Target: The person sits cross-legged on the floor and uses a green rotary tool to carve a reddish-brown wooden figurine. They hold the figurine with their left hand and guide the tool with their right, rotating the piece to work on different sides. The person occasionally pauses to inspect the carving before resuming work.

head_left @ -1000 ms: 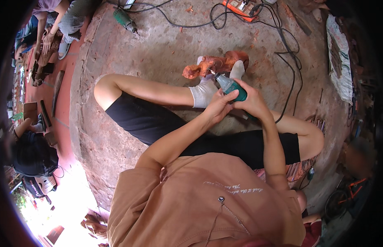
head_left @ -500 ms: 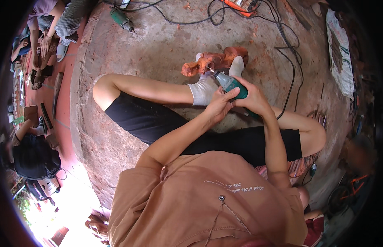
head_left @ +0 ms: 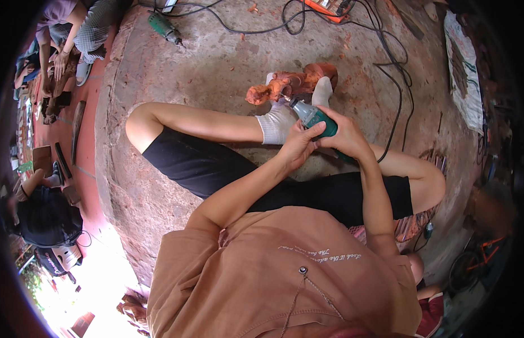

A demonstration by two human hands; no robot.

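Note:
A green and grey die grinder (head_left: 308, 115) is gripped in both my hands, its bit pointing up and left. My left hand (head_left: 299, 143) is closed round the near side of its body, thumb on top. From the right, my right hand (head_left: 347, 134) wraps the green rear part. The bit's tip is at, or very close to, a reddish-orange carved wooden figure (head_left: 294, 84); contact is too small to tell. The figure lies sideways on the floor, braced between my two feet in white socks (head_left: 277, 125).
A second green power tool (head_left: 164, 28) lies at the upper left. Black cords (head_left: 394, 66) loop across the concrete floor (head_left: 217, 67) to an orange box (head_left: 329, 7). A white sack (head_left: 463, 73) lies at right. Other people (head_left: 62, 59) work at far left.
The carved figure and the grinder have shifted very slightly to the left. Both hands keep the same grip.

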